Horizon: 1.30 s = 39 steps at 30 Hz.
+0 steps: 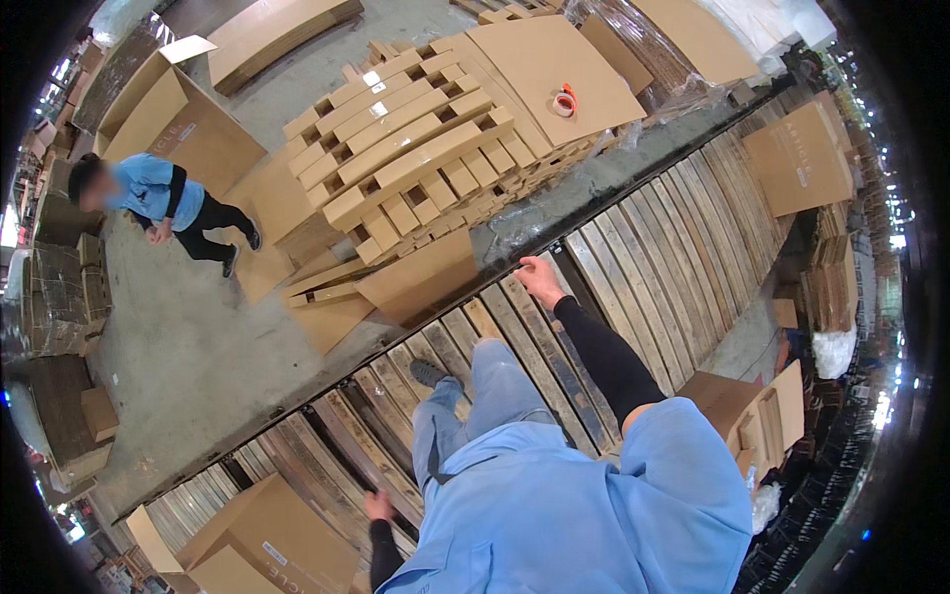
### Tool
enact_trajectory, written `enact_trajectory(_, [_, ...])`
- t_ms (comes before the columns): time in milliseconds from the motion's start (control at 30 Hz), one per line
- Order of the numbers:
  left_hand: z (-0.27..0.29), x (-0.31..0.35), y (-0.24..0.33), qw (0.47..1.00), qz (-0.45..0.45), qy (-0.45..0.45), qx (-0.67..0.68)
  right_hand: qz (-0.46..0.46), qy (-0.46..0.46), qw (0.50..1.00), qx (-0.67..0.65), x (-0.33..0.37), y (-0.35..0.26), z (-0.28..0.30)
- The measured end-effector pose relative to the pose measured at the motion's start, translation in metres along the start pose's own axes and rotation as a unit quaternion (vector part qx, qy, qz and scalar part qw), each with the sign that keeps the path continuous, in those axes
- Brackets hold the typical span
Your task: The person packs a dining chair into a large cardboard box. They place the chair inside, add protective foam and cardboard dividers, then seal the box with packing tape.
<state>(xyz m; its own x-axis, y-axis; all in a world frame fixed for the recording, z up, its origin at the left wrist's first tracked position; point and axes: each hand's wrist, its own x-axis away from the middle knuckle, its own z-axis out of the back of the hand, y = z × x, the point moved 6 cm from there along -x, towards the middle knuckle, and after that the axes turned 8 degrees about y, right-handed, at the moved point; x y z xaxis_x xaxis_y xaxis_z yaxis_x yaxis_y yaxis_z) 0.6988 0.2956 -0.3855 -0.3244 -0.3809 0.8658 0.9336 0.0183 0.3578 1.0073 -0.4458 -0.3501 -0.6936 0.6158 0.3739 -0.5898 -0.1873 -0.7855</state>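
My right hand (539, 282) reaches out over the far edge of the slatted wooden deck (643, 247). Its fingers are loosely bent and apart, with nothing visible in them. On the near side, my left hand (378, 505) hangs low over the slats, close to an open cardboard box (287, 540). Its fingers look slightly spread and I see nothing in them. One dark shoe (427, 372) of mine rests on the slats, and my other leg is bent at the knee. Beyond my right hand stands a large stack of folded cardboard pieces (416, 139), with an orange tape roll (564, 101) on its flat top sheet.
A co-worker (163, 203) in a blue shirt stands on the concrete floor at the left, beside a big open carton (188, 129). Another carton (797, 158) sits at the deck's far right end. An open box with cardboard inserts (762, 416) is at my right.
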Motion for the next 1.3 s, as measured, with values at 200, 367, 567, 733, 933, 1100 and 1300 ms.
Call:
enact_trajectory(200, [-0.057,0.114,0.259,0.95,-0.271,0.131,0.085,0.114,0.046,0.955,0.272,-0.167,-0.029,0.031])
enact_trajectory(367, [-0.067,0.141,0.109,0.964,-0.077,0.255,0.024,0.223,0.065,0.905,0.355,-0.327,-0.115,-0.014])
enact_trajectory(567, [-0.198,0.273,-0.02,0.974,0.15,0.149,-0.085,0.338,0.016,0.836,0.432,-0.447,-0.181,-0.082])
enact_trajectory(733, [-0.234,0.293,-0.009,0.974,0.155,0.153,-0.071,0.518,-0.009,0.689,0.507,-0.479,-0.194,-0.147])
enact_trajectory(933, [-0.252,0.27,0.007,0.978,0.136,0.153,-0.035,0.517,-0.047,0.549,0.655,-0.519,-0.186,-0.194])
enact_trajectory(1100, [-0.274,0.253,-0.002,0.98,0.122,0.158,0.003,0.732,-0.011,0.486,0.478,-0.493,-0.183,-0.191])
enact_trajectory(1300, [-0.33,0.244,0.053,0.98,0.121,0.158,-0.003,0.715,-0.149,0.437,0.526,-0.493,-0.169,-0.198])
